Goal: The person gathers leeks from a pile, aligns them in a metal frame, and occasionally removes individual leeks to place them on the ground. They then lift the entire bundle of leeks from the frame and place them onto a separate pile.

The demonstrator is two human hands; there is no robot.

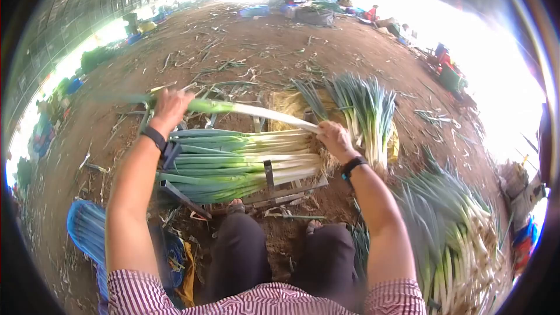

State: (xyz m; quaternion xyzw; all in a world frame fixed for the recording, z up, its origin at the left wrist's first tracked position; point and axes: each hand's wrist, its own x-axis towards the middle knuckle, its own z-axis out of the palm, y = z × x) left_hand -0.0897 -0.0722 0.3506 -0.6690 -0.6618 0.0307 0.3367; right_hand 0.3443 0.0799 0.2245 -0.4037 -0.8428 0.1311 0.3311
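Your left hand (172,106) grips leek (262,111) by its greens | your right hand (336,136) grips white end | axis crosswise, leaves pointing left

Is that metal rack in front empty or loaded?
Loaded: many leeks lie side by side across the metal rack.

Stacked leeks (233,166) lie in a rack (269,176); right of it, a bundle (367,108) lies behind a heap (452,227).

Farm shed, long: bare-earth floor (262,41), strewn leaf scraps (228,65); ribbed wall (55,41); low metal rack (269,176) stacked with leeks (221,160); leek heap (446,227) on ground.
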